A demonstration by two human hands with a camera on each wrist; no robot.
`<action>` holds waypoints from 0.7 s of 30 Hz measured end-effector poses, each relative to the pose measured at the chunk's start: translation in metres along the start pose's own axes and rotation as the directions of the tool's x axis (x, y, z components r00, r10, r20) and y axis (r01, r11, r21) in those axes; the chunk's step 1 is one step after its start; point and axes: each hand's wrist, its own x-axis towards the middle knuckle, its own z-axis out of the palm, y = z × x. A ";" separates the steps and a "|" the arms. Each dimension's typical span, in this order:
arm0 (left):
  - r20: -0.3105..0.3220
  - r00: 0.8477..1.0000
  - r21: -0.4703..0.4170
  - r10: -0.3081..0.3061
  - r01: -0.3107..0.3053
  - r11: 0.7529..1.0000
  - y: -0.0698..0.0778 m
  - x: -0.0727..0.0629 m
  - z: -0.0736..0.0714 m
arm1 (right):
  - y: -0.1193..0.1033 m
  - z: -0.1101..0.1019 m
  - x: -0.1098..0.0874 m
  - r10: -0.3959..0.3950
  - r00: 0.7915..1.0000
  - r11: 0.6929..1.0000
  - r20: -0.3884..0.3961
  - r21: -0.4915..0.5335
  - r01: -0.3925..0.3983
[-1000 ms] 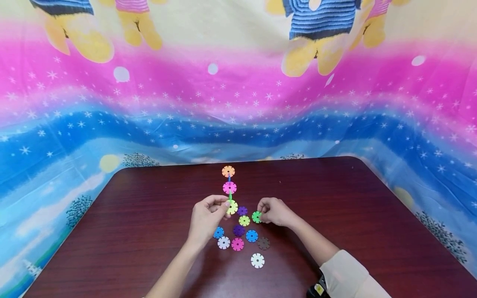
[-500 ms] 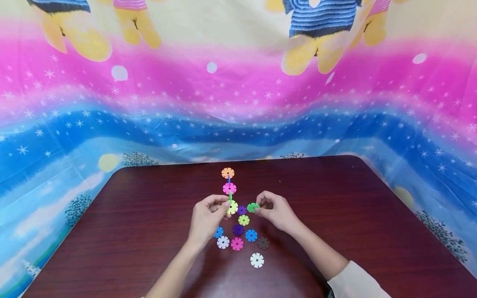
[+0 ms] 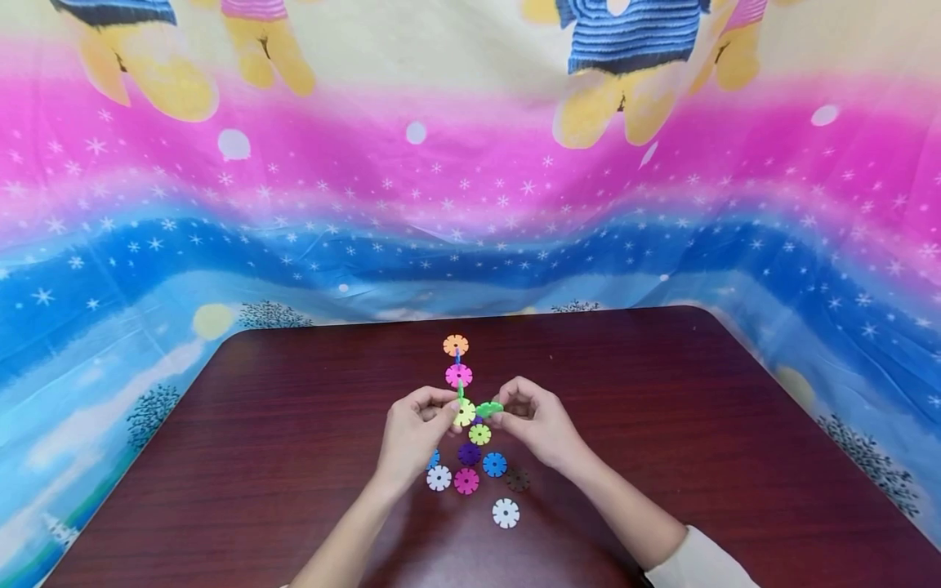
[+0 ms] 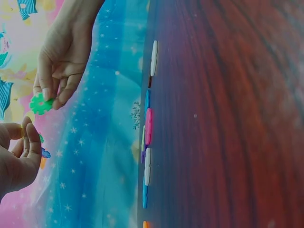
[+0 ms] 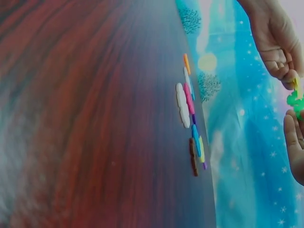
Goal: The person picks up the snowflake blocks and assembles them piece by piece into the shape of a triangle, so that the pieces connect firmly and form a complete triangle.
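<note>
My left hand (image 3: pixel 415 429) pinches a yellow notched disc (image 3: pixel 466 413), the near end of a chain of interlocking plastic discs held above the table. Beyond it in the chain come a green disc seen edge-on, a pink disc (image 3: pixel 459 376), a blue one edge-on and an orange disc (image 3: pixel 456 345) at the far end. Between thumb and fingers of my right hand (image 3: pixel 544 420) is a loose-edged green disc (image 3: pixel 489 409), tilted flat, its edge right at the yellow disc's right side. The right wrist view shows this green disc (image 5: pixel 295 100) meeting the yellow one.
Below the hands, several discs lie on the dark red table (image 3: pixel 294 457): yellow (image 3: pixel 479 434), purple (image 3: pixel 469 454), blue (image 3: pixel 495 465), pink (image 3: pixel 466 481), brown (image 3: pixel 518 479) and white (image 3: pixel 506 513). An orange disc (image 4: pixel 146 224) also lies there. A patterned cloth (image 3: pixel 470 196) hangs behind.
My right hand has lifted the green disc off the table area and moved it left to the yellow disc, turning it flatter. My left hand and the chain have shifted slightly right.
</note>
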 end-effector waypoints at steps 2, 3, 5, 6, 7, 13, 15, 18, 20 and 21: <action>0.001 1.000 -0.008 0.004 -0.003 1.000 0.001 0.000 0.001 | 0.001 0.001 -0.001 -0.026 1.000 1.000 -0.006 0.000 0.026; 0.001 1.000 -0.008 0.003 -0.003 1.000 0.001 0.000 0.001 | 0.001 0.001 -0.001 -0.035 0.999 0.999 -0.007 0.004 0.035; 0.006 1.000 -0.019 -0.004 0.004 1.000 0.001 -0.001 0.002 | 0.000 0.002 -0.001 -0.044 0.999 0.999 -0.010 0.012 0.044; 0.008 1.000 -0.033 -0.009 0.010 0.999 0.002 -0.001 0.002 | -0.001 0.002 -0.001 -0.042 0.999 0.999 -0.011 0.017 0.043; 0.008 1.000 -0.044 -0.016 0.016 0.999 0.002 -0.001 0.003 | -0.001 0.003 -0.001 -0.041 0.999 0.999 -0.013 0.016 0.042; -0.023 0.998 -0.112 -0.063 0.060 0.992 0.002 -0.002 0.009 | -0.003 0.005 -0.001 -0.058 0.997 0.997 -0.040 -0.048 0.056; -0.036 0.997 -0.125 -0.075 0.070 0.990 0.002 -0.002 0.011 | -0.004 0.004 -0.001 -0.083 0.995 0.993 -0.049 -0.089 0.079; -0.045 0.996 -0.125 -0.074 0.068 0.990 0.003 -0.003 0.013 | -0.006 0.004 -0.001 -0.139 0.989 0.976 -0.048 -0.178 0.128; -0.045 0.997 -0.105 -0.068 0.063 0.993 0.003 -0.003 0.014 | -0.006 0.005 -0.001 -0.183 0.982 0.952 -0.035 -0.256 0.168; -0.041 0.997 -0.095 -0.065 0.060 0.994 0.003 -0.003 0.014 | -0.006 0.005 -0.001 -0.203 0.979 0.938 -0.027 -0.293 0.187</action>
